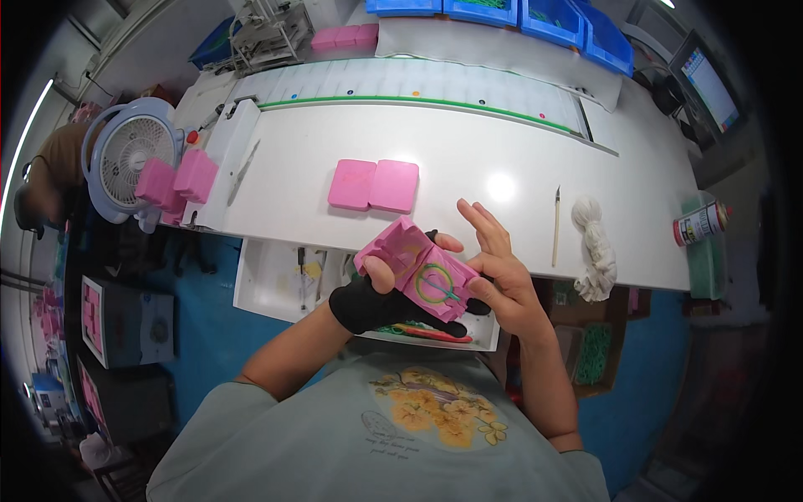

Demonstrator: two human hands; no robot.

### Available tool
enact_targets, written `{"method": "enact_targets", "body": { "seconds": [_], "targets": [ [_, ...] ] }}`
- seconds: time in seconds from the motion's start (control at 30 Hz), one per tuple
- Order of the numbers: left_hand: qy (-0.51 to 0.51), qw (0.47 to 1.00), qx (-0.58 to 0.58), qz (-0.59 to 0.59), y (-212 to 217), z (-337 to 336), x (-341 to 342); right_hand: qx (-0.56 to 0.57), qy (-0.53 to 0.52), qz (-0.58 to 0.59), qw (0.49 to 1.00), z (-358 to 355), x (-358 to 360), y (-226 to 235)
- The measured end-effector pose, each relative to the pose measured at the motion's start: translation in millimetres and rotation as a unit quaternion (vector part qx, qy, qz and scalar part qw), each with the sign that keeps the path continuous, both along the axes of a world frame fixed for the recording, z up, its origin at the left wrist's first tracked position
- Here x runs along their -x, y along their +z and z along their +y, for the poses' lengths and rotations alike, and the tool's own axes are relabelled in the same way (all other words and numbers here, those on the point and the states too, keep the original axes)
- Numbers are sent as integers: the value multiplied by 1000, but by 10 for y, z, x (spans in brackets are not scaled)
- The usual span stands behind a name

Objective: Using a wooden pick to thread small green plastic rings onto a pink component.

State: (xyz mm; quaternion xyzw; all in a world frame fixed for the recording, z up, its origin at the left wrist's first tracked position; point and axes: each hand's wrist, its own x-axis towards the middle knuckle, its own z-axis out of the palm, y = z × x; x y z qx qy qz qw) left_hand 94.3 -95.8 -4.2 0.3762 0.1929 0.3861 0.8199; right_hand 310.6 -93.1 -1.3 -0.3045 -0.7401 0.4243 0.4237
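Note:
My left hand (381, 297), in a black fingerless glove, grips an open pink hinged mould (416, 268) above the table's near edge. A green ring (436, 283) lies in the mould's right half. My right hand (498, 268) is bare; its thumb and forefinger touch the green ring while the other fingers spread upward. A closed pair of pink mould blocks (373, 185) rests on the white table (468, 151) just beyond the hands.
A thin pointed tool (556, 224) and a bundle of white cord (595, 251) lie to the right, with a spray can (701, 222) further right. More pink blocks (177, 181) and a small fan (130, 159) are at the left. A white tray (268, 284) sits below the table edge. Blue bins (552, 21) stand behind.

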Motion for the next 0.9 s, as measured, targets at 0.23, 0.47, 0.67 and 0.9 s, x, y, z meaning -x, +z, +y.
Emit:
{"method": "enact_targets", "body": {
  "seconds": [0.23, 0.47, 0.67, 0.9],
  "targets": [
    [51, 994, -71, 72, -156, 76, 3, 194, -103, 82, 972, -131, 161, -76],
    [98, 980, -131, 116, -328, 122, -32, 195, -143, 49, 969, -193, 215, -37],
    [194, 969, -64, 136, -93, 122, -147, 34, -242, -85, 966, -192, 226, 159],
    [125, 975, -119, 141, -159, 132, -123, -127, -113, -161, 972, -31, 283, 292]
  ]
}}
